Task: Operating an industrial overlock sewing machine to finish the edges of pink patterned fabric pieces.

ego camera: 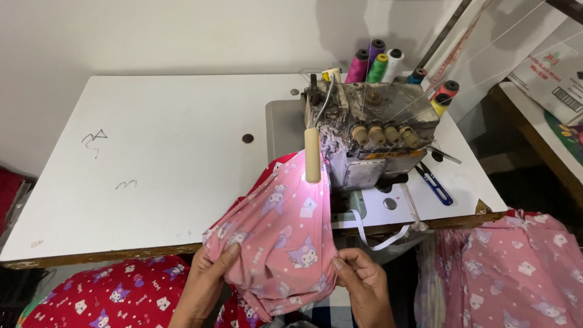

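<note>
A pink cartoon-print fabric (pixel 285 234) stretches from the needle area of a worn grey overlock sewing machine (pixel 370 130) down to the table's near edge. My left hand (pixel 203 285) grips the fabric's lower left part. My right hand (pixel 364 285) pinches its right edge between thumb and fingers. A strip of white elastic (pixel 379 240) loops from the machine's base toward the right edge of the fabric. A lit lamp tube (pixel 312 155) on the machine shines on the cloth.
A white table (pixel 152 152) carries the machine at its right end. Several coloured thread cones (pixel 376 64) stand behind it. Blue thread snips (pixel 434 182) lie right of the machine. Red printed fabric (pixel 103 294) lies lower left, more pink fabric (pixel 516 273) lower right.
</note>
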